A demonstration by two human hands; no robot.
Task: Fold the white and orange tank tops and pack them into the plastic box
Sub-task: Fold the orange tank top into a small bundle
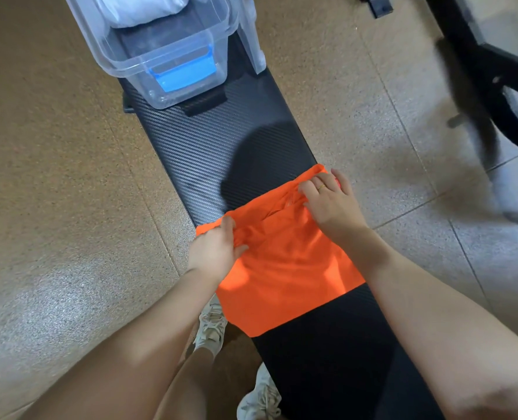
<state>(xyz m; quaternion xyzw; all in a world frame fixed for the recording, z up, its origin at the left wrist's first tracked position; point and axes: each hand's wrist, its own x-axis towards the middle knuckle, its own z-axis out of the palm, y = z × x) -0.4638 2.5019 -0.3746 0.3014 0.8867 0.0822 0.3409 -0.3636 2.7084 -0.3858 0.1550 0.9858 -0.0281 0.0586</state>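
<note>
Gripping the orange top (pixel 285 268) on the desk (pixel 221 140), our left hand (pixel 218 250) bunches its edge; our right hand (pixel 330 201) presses it, fingers loosely bent. White top (pixel 142 7) sits in the box (pixel 172 71).

Gym, prob.; padded bench (pixel 221 140); black equip. frame (pixel 494 71); speckled tile floor (pixel 54 177)
</note>
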